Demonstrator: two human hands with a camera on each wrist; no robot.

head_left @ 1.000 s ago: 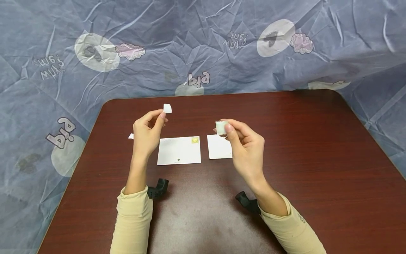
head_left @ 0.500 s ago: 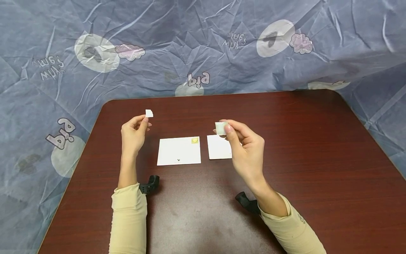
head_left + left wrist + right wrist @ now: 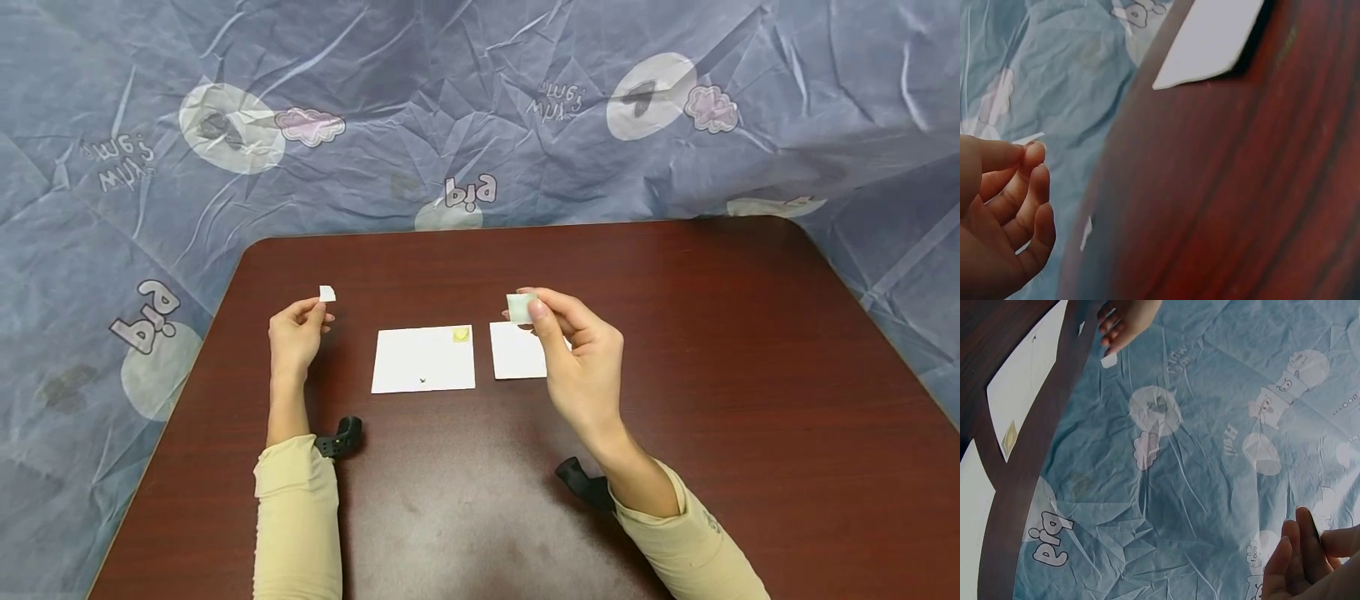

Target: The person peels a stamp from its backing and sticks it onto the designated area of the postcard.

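At the far left of the head view, my left hand (image 3: 295, 340) pinches a small white piece of paper (image 3: 327, 293) between thumb and forefinger, above the table. My right hand (image 3: 587, 360) holds up a small pale-green square stamp (image 3: 520, 308), pinched in the thumb and fingers. Only the stamp's thin dark edge shows in the right wrist view. A white envelope (image 3: 423, 362) with a yellow stamp (image 3: 461, 334) in its upper right corner lies between the hands. Partly covered by my right hand is a second white envelope (image 3: 517, 354).
On the table near the left edge lies another white scrap of paper (image 3: 1087, 234), hidden from the head view. The brown table (image 3: 735, 400) ends at a blue printed cloth (image 3: 525, 150) behind. Black wrist mounts (image 3: 341, 437) jut inward from the sleeves.
My left hand has moved left and down toward the table's left side, carrying the white piece of paper. The right hand with the stamp stays almost still.
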